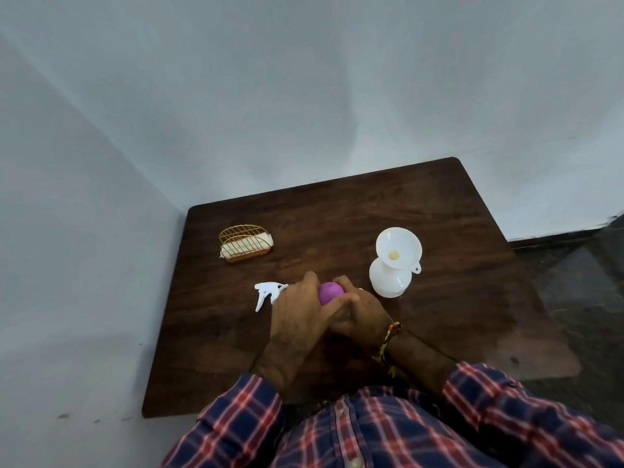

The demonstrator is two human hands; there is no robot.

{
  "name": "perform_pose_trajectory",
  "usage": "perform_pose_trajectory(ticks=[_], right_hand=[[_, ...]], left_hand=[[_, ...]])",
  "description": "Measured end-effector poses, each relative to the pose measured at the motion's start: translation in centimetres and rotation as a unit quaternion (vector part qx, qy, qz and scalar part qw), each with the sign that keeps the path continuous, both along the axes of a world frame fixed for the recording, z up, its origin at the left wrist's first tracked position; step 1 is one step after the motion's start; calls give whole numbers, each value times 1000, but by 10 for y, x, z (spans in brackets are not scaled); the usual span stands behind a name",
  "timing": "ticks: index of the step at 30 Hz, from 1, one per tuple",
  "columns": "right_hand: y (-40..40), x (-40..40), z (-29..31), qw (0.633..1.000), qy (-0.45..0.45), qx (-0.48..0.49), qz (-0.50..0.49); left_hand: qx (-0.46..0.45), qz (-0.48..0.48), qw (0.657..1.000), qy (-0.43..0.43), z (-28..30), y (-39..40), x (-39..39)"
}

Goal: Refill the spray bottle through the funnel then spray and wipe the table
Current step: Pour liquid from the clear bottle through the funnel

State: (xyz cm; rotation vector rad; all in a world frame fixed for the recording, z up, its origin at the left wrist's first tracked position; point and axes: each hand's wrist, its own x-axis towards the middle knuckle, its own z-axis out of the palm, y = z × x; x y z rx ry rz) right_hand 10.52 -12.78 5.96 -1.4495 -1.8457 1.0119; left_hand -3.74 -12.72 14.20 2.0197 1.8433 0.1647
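Observation:
A white spray bottle (388, 278) stands on the dark wooden table (456, 298) with a white funnel (398, 246) set in its neck. The white trigger spray head (266, 293) lies on the table to the left, partly behind my left hand. Both hands meet at the table's middle around a bottle with a purple cap (331, 292). My left hand (297, 315) grips the cap from the left. My right hand (358, 315) wraps around the bottle's body below the cap, which hides most of it.
A gold wire holder with white napkins (244, 244) stands at the table's back left. A pale wall runs along the left and back edges. Dark floor shows past the table's right edge.

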Motion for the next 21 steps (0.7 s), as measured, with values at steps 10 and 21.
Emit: perform_pose_trajectory(ticks=[10, 21], right_hand=[[-3, 0, -5, 1000, 14, -1, 5], [-15, -2, -3, 999, 27, -22, -37]], left_hand=[[54, -111, 990, -62, 3, 5, -12], [9, -173, 980, -98, 0, 7, -16]])
